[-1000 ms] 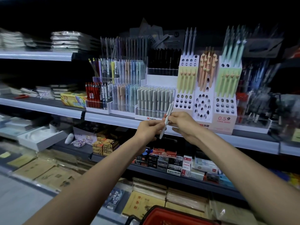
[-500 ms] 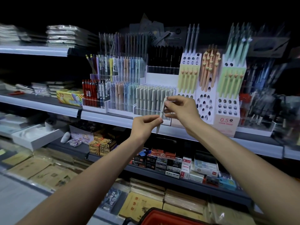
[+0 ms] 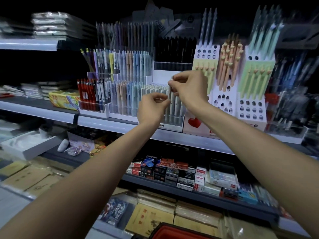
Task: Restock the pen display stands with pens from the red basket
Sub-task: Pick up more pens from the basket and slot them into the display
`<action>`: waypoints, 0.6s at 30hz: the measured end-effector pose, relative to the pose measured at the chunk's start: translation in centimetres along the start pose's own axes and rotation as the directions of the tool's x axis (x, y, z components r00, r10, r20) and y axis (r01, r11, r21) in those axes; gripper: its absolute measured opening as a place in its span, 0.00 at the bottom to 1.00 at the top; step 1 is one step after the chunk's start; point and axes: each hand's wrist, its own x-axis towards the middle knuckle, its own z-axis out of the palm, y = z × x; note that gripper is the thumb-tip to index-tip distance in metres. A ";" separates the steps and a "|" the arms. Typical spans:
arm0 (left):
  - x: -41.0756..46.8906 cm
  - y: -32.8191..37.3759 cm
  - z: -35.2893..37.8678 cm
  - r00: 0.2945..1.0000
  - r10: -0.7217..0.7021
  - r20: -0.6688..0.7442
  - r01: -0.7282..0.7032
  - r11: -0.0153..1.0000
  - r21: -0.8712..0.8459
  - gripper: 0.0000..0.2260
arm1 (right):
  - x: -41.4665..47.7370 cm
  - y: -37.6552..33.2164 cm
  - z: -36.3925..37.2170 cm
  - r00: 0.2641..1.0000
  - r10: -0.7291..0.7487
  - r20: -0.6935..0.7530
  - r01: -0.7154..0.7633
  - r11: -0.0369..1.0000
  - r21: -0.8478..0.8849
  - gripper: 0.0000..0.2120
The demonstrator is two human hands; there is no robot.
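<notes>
A pale grey-white pen stands nearly upright over the clear display stand of matching pale pens on the middle shelf. My right hand pinches the pen's upper end. My left hand has its fingers curled close against the pen's lower part; whether it grips it is blurred. The pen's tip is hidden among the stand's other pens. The red basket shows only its rim at the bottom edge.
White cardboard stands with round holes hold peach and green pens to the right. Red and pastel pens fill stands to the left. Boxes of refills line the shelf below, notebooks lie lower down.
Both hands have risen from the shelf edge up to the stand of pale pens, carrying the pen and turning it nearly upright. The camera moved closer.
</notes>
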 end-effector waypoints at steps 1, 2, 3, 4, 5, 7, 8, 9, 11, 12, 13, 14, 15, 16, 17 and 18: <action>0.4 0.2 0.1 1.000 0.007 -0.010 -0.007 1.000 0.031 0.04 | 0.5 0.1 0.2 1.000 -0.021 -0.001 0.021 1.000 -0.020 0.03; 0.8 0.4 0.2 1.000 0.013 -0.016 -0.012 0.999 0.053 0.04 | 0.9 0.1 0.3 0.999 -0.041 -0.001 0.041 0.998 -0.040 0.03; 1.1 0.5 0.4 1.000 0.012 -0.020 -0.010 0.998 0.057 0.04 | 1.2 0.2 0.4 0.998 -0.055 0.001 0.055 0.997 -0.053 0.02; 1.4 0.5 0.5 1.000 0.003 -0.020 -0.002 0.999 0.041 0.04 | 1.5 0.2 0.6 0.998 -0.060 0.001 0.060 0.996 -0.060 0.02; 1.6 0.4 0.6 1.000 -0.008 -0.020 0.008 1.000 0.020 0.05 | 1.7 0.2 0.6 0.998 -0.058 0.001 0.058 0.996 -0.062 0.01; 1.8 0.3 0.7 0.999 -0.018 -0.031 0.019 0.999 0.038 0.05 | 1.9 0.4 0.8 0.999 -0.032 0.009 0.032 0.997 -0.063 0.03; 1.8 0.2 0.8 0.999 -0.025 -0.042 0.027 0.998 0.065 0.06 | 1.9 0.5 1.0 1.000 -0.004 0.012 0.005 0.998 -0.056 0.04; 1.9 0.0 0.9 0.998 -0.032 -0.054 0.036 0.995 0.088 0.06 | 1.9 0.7 1.0 1.000 0.025 0.015 -0.024 0.999 -0.042 0.04; 2.0 -0.2 1.0 0.996 -0.046 -0.071 0.055 0.990 0.131 0.07 | 1.6 1.0 1.2 0.998 0.067 0.021 -0.066 0.997 -0.024 0.05; 1.9 -0.3 1.0 0.996 -0.051 -0.078 0.063 0.987 0.149 0.08 | 1.5 1.1 1.3 0.997 0.076 0.021 -0.075 0.997 -0.021 0.05; 1.8 -0.3 1.1 0.995 -0.051 -0.082 0.064 0.985 0.159 0.08 | 1.5 1.1 1.3 0.997 0.079 0.019 -0.079 0.997 -0.016 0.05; 1.8 -0.2 1.1 0.995 -0.052 -0.087 0.065 0.985 0.161 0.07 | 1.5 1.1 1.3 0.997 0.081 0.013 -0.081 0.997 -0.017 0.05; 1.7 -0.1 1.1 0.994 -0.053 -0.092 0.068 0.984 0.162 0.07 | 1.6 1.1 1.3 0.997 0.081 0.009 -0.081 0.996 -0.022 0.05; 1.6 0.0 1.2 0.994 -0.058 -0.098 0.073 0.984 0.164 0.07 | 1.7 1.2 1.3 0.997 0.080 0.008 -0.080 0.996 -0.031 0.04; 1.4 0.3 1.2 0.992 -0.064 -0.105 0.082 0.982 0.173 0.07 | 1.8 1.2 1.3 0.997 0.079 0.008 -0.078 0.996 -0.041 0.04; 1.3 0.5 1.3 0.991 -0.069 -0.114 0.089 0.978 0.186 0.07 | 1.9 1.2 1.4 0.997 0.079 0.006 -0.078 0.996 -0.048 0.04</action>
